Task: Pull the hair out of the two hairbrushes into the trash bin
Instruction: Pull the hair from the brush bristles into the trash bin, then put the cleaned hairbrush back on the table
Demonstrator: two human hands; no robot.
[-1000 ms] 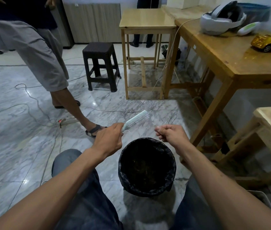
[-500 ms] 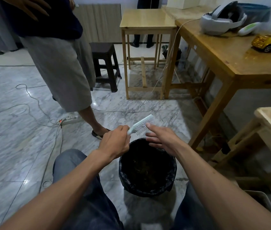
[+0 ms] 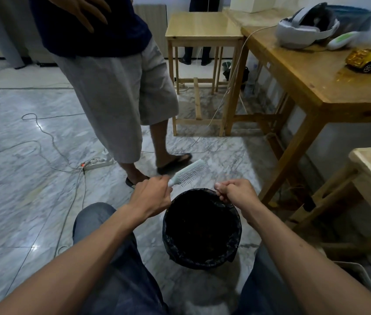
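My left hand (image 3: 150,196) grips the handle of a pale green hairbrush (image 3: 190,172), whose head points up and to the right with the bristles facing the bin side. Below it, between my knees, a trash bin (image 3: 239,226) lined with a black bag stands on the floor. My right hand (image 3: 236,193) hovers over the bin's far right rim, fingers curled and fingertips pinched together as on a tuft of hair too fine to see clearly. On the wooden table lies a white and green object (image 3: 341,39) that may be the second brush.
A person in grey shorts (image 3: 116,98) stands just beyond the bin, one sandalled foot (image 3: 173,161) close to the brush. Cables and a power strip (image 3: 98,163) lie on the marble floor. The wooden table (image 3: 316,87) carries a headset (image 3: 304,30) and a yellow toy car (image 3: 370,60).
My right hand touched the bristles half a second ago and has drawn back to the right, fingers pinched, over the bin. The standing person has stepped closer.
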